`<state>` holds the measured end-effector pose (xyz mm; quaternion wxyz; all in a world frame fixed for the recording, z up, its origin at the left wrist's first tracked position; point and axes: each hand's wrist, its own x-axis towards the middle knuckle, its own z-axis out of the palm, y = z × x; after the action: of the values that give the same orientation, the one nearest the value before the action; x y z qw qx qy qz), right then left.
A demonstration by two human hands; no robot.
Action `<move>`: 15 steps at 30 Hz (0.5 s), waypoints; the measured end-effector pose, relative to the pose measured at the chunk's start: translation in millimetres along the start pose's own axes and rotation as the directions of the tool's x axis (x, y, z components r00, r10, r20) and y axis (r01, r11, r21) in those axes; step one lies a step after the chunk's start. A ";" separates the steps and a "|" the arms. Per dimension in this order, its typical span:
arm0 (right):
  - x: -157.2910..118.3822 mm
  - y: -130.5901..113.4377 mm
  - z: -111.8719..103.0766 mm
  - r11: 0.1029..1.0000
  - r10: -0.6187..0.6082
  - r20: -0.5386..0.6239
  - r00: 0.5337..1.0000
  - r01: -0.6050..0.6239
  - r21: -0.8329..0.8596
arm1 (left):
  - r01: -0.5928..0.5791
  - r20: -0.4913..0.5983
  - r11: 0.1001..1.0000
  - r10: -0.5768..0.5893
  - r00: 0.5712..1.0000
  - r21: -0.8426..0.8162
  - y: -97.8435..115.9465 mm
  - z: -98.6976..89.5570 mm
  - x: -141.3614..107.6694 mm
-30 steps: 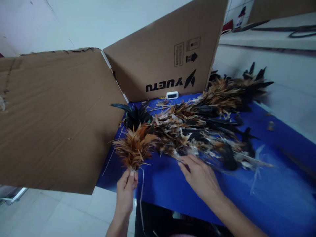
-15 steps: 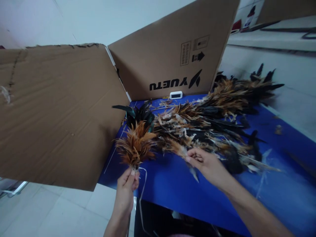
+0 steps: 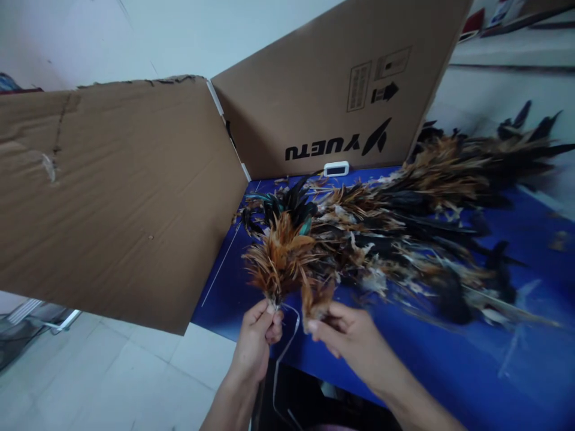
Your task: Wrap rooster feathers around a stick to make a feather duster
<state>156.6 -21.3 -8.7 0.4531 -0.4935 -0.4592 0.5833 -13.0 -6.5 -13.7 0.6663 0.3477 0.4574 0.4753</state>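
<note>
Pinched in my left hand (image 3: 263, 332) is the base of a feather bundle (image 3: 281, 254), with orange-brown feathers low down and dark green-black ones fanning out above. A pale string (image 3: 287, 341) hangs from that base and drops past the table's front edge. My right hand (image 3: 339, 332) is closed on a small tuft of brown feathers (image 3: 317, 302), held upright just right of the bundle and apart from its base. Behind both hands spreads a heap of loose feathers (image 3: 381, 224), brown, black and whitish.
Two cardboard panels (image 3: 130, 209) stand as a screen along the left and back of the blue table (image 3: 341, 359). A small white device with a dark display (image 3: 336, 169) sits against the back panel. More long feathers (image 3: 489, 161) lie at the far right. Pale floor tiles (image 3: 148, 377) show at lower left.
My right hand has come left and toward me with its brown feathers, now close beside the bundle. The view has shifted, so the bundle and left hand appear further right.
</note>
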 end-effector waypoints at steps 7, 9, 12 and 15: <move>16.6 17.0 24.5 0.993 0.071 -0.067 0.995 -0.064 0.103 | 0.043 0.054 0.997 -0.047 0.997 0.059 -5.8 0.1 -3.9; 17.7 17.2 24.0 0.990 0.083 -0.079 0.993 -0.073 0.118 | 0.041 0.076 0.996 -0.047 0.996 0.077 -7.1 -1.7 -4.2; 17.8 18.5 22.7 0.989 0.078 -0.102 0.992 -0.065 0.130 | 0.031 0.104 0.993 -0.043 0.994 0.111 -9.0 -2.9 -3.8; 19.3 24.5 22.3 0.991 0.053 -0.117 0.992 -0.039 0.125 | 0.021 0.112 0.989 -0.037 0.993 0.146 -10.9 -2.3 -2.5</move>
<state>130.6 -8.5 -33.8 0.4958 -0.5095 -0.3828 0.5899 -12.0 -12.2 -23.6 0.6712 0.4151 0.4569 0.4104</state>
